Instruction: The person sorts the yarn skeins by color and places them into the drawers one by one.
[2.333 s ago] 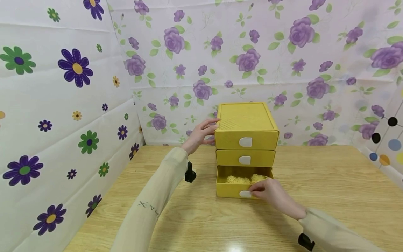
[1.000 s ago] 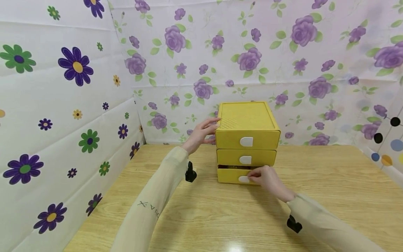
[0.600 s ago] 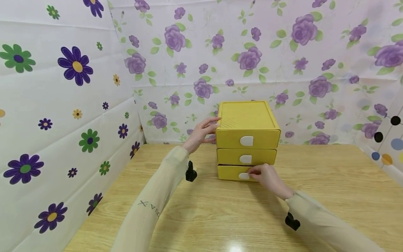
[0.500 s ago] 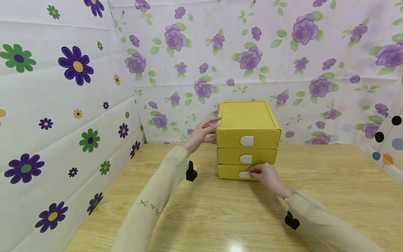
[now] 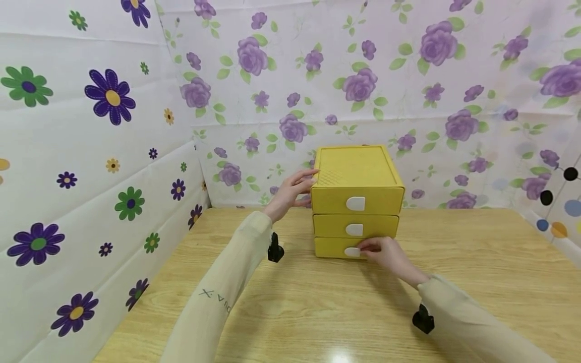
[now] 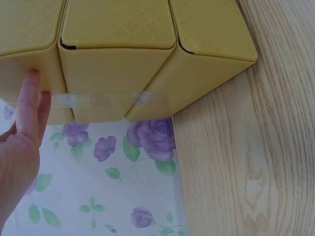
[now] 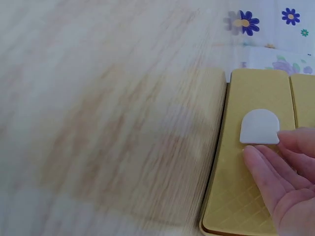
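Observation:
A yellow drawer unit (image 5: pixel 356 164) with three drawers stands on the table, all its drawers closed. Each drawer front carries a white handle, and the bottom handle (image 5: pixel 351 251) has my right hand (image 5: pixel 388 256) beside it. The right wrist view shows the thumb (image 7: pixel 256 160) and a finger (image 7: pixel 290 140) right at that handle's straight edge, spread apart with nothing gripped between them. My left hand (image 5: pixel 287 195) rests against the unit's left side, fingers extended; its fingertips (image 6: pixel 33 78) touch the side of the top section in the left wrist view.
The wood-grain table (image 5: pixel 290 312) reaches up to flower-printed sheets at the back and left. A dotted sheet (image 5: pixel 563 201) hangs at the right. Clear tape (image 6: pixel 64 101) runs across the unit's side.
The bottom drawer, earlier pulled out with yellow coiled strands inside, has slid fully in. My right hand moved back with it, then its wrist drew slightly rightward. My left hand stayed put.

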`<state>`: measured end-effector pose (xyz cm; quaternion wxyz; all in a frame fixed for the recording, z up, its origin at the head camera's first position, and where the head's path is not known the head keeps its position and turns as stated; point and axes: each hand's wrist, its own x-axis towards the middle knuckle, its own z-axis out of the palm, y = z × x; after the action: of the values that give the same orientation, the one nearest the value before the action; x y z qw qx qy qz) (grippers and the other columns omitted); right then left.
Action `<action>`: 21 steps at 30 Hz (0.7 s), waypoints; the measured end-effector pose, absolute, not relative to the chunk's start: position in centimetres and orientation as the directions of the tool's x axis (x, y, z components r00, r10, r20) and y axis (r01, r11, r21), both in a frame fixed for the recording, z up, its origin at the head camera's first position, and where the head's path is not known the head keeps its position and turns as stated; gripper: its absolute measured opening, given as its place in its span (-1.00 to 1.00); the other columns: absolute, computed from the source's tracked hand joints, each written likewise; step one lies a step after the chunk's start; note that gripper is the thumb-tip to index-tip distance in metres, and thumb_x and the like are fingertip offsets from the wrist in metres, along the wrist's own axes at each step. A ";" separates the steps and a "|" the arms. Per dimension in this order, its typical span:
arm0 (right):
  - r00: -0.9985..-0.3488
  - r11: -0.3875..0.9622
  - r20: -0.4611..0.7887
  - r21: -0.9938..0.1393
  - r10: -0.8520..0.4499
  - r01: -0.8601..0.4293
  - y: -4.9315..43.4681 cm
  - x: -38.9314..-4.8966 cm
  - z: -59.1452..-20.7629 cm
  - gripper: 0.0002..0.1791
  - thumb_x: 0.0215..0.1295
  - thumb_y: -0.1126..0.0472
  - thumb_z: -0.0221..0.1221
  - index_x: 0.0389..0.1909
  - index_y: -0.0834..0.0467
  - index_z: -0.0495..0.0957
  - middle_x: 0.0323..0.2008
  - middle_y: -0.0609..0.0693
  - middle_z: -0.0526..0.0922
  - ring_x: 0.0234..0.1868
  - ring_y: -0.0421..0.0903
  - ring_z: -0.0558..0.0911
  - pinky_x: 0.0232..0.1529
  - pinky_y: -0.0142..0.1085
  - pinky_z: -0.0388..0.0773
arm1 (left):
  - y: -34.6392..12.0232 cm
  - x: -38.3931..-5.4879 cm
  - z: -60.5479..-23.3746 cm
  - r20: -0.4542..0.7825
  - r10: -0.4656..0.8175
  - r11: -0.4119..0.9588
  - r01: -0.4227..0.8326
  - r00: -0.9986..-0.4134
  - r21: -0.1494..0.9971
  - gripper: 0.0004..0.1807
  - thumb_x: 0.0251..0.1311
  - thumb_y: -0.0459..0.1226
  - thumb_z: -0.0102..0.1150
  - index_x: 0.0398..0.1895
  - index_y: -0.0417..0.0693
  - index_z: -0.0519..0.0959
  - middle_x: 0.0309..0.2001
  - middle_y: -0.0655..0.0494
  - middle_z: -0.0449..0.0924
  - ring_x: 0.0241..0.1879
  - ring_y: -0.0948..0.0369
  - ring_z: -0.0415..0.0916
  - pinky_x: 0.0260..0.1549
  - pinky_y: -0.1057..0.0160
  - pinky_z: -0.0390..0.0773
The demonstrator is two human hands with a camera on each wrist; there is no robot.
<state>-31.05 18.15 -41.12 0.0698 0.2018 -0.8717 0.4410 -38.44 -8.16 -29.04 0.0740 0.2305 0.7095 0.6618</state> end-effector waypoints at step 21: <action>-0.913 0.567 0.296 -0.716 -0.282 -0.407 22.8 -29.5 -40.3 -0.54 0.07 0.06 0.29 -0.11 0.31 0.57 -0.26 0.11 0.63 -0.29 -0.06 0.60 -0.32 -0.25 0.52 | -10.2 -38.5 -30.5 0.278 0.420 0.094 0.346 -0.864 0.933 -0.49 0.34 -0.09 -0.09 0.33 0.04 0.22 0.23 -0.04 0.16 0.16 0.10 0.19 -0.03 -0.02 0.35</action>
<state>-29.47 22.83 -40.33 0.0741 0.1953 -0.8819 0.4226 -38.46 -10.16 -30.49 0.0297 0.2591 0.7390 0.6212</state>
